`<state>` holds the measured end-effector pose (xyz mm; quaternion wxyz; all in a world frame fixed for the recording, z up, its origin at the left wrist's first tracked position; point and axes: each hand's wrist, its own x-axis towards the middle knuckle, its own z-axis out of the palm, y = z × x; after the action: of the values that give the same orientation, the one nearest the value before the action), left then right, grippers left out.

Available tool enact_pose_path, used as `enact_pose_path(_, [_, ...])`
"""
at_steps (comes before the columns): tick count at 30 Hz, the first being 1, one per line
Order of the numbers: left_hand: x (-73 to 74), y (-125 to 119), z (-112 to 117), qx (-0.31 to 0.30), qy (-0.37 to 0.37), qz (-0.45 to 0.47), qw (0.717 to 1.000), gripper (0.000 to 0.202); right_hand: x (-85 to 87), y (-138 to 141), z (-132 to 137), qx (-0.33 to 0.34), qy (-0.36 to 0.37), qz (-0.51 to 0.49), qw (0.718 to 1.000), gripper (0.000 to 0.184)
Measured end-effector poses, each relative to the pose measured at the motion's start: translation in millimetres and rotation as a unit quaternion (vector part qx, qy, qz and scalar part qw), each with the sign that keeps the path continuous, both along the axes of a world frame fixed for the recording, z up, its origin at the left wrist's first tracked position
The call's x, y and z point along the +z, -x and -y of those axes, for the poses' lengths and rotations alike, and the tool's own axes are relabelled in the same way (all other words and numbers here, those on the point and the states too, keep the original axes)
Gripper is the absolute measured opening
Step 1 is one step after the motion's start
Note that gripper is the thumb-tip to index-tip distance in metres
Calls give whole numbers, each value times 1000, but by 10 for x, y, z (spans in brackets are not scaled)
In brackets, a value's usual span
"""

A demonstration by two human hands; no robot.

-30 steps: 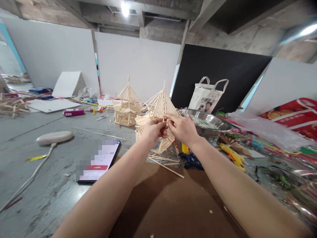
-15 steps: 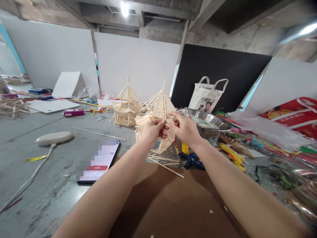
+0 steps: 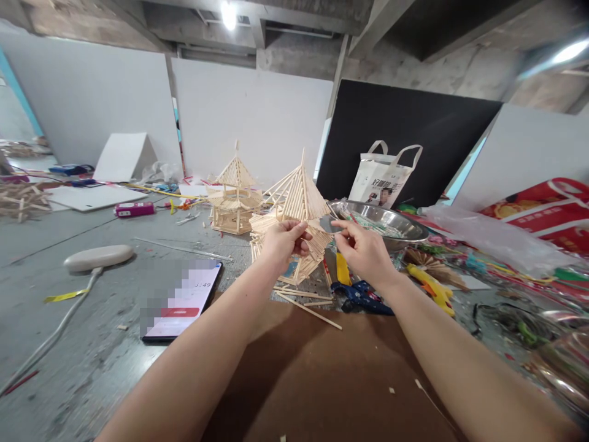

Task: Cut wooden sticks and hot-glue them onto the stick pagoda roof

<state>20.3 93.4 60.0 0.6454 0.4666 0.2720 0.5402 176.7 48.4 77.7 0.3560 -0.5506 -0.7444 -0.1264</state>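
Observation:
A pavilion model [image 3: 301,193] of thin wooden sticks, with a pointed roof and a wider lower roof, stands in front of me. At its near side is my left hand [image 3: 288,242], closed, thumb against forefinger in a pinch; what lies between them is hidden. My right hand [image 3: 365,252] is just off the model's right side, thumb and forefinger close together. A thin pale line seems to run from its fingertips toward the lower roof, too fine to name. Loose wooden sticks [image 3: 317,310] lie below the model.
Behind to the left stands a second stick pavilion [image 3: 237,199]. A phone [image 3: 184,307] lies left of my forearm. To the right are a metal bowl [image 3: 414,232], a dark blue spotted object [image 3: 361,299] and a yellow tool [image 3: 432,288]. Brown board [image 3: 331,380] covers the near side.
My right hand has moved right, away from my left hand and the model's lower roof. My left hand keeps its pinch in about the same place.

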Motion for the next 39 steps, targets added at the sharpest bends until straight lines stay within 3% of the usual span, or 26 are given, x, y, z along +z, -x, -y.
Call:
enact_pose_path(8, [18,4,18,10,11,-6,1000,14,-187,-296,175,-49,58,-10,997,29])
enact_pose_path(23, [-45,33,35,-7,4,11,1000,17,-258,-493,373,-75,91,-18,993,29])
enact_pose_path(27, [-57,48,88,-47,-2,40,998,17,-241,-466,404,-31,122,-160,979,28])
enact_pose_path(30, [-1,25,194,-122,-21,45,991,17,-187,-350,434,41,176,-320,930,30])
enact_pose_path(32, [37,-3,302,-179,-36,0,983,16,-163,-280,459,62,216,-341,913,28])
enact_pose_path(34, [37,-25,424,-223,-52,-63,971,17,-174,-266,481,49,254,-267,928,24])
enact_pose_path(37, [-80,-21,595,-238,-54,-164,956,21,-260,-369,508,-33,268,-54,961,19])
enact_pose_path(39, [-228,6,679,-224,-35,-215,950,23,-329,-471,526,-102,275,79,953,15])
